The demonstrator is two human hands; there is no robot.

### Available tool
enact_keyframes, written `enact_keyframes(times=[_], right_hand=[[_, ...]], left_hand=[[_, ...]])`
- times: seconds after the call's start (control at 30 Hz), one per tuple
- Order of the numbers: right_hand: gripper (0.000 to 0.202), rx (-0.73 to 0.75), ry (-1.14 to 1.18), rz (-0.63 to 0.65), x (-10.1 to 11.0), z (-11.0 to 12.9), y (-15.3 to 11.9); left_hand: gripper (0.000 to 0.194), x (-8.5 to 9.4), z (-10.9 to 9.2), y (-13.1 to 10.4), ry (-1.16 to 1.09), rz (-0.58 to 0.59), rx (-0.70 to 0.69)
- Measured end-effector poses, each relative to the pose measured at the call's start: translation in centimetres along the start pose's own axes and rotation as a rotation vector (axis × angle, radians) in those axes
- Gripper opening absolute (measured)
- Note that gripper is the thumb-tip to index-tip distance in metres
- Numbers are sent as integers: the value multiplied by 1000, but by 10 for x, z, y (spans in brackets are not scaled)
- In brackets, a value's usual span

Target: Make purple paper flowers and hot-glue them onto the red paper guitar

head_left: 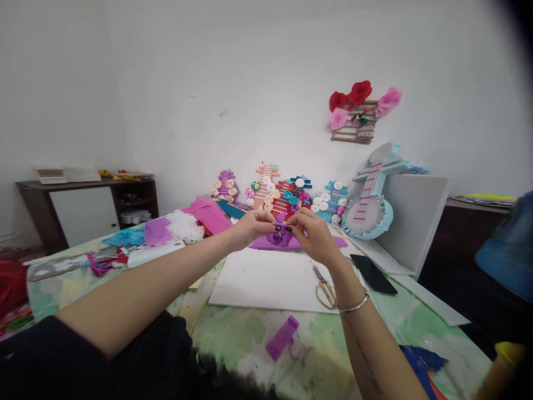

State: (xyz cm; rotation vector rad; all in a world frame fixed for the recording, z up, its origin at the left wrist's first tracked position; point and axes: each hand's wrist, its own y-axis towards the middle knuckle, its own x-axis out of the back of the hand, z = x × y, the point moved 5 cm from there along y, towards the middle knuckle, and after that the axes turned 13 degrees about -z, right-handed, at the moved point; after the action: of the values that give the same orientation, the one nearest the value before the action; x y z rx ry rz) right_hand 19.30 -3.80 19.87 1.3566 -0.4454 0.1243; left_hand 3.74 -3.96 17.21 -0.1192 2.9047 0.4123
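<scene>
Both my hands are raised over the far edge of a white board point(262, 280). A small purple paper piece point(280, 236), curled like a flower, is pinched between them. My left hand point(254, 228) grips its left side with thumb and fingertips. On its right side, my right hand point(312, 233) pinches the same paper. Folded purple paper point(260, 243) lies just behind. Gold-handled scissors point(325, 290) rest on the board beside my right wrist. Nearer me, a purple strip point(282, 338) lies on the green patterned tablecloth point(229, 339).
Stick-built flower decorations point(266, 191) stand against the wall. A light-blue instrument-shaped craft point(368, 203) leans at right, behind a black phone point(373, 274). Pink paper point(210, 215), white shreds point(185, 226) and blue paper point(125, 238) are at left.
</scene>
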Motion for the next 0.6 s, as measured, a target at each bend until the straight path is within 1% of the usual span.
enact_keyframes(times=[0.23, 0.43, 0.6], right_hand=[[17, -2, -4, -2, 0, 1, 0], [18, -2, -2, -1, -1, 0, 0], [18, 6, 4, 13, 0, 1, 0]], left_hand=[[20, -2, -3, -2, -12, 39, -14], [17, -4, -5, -4, 74, 62, -56], [20, -4, -7, -5, 121, 66, -82]])
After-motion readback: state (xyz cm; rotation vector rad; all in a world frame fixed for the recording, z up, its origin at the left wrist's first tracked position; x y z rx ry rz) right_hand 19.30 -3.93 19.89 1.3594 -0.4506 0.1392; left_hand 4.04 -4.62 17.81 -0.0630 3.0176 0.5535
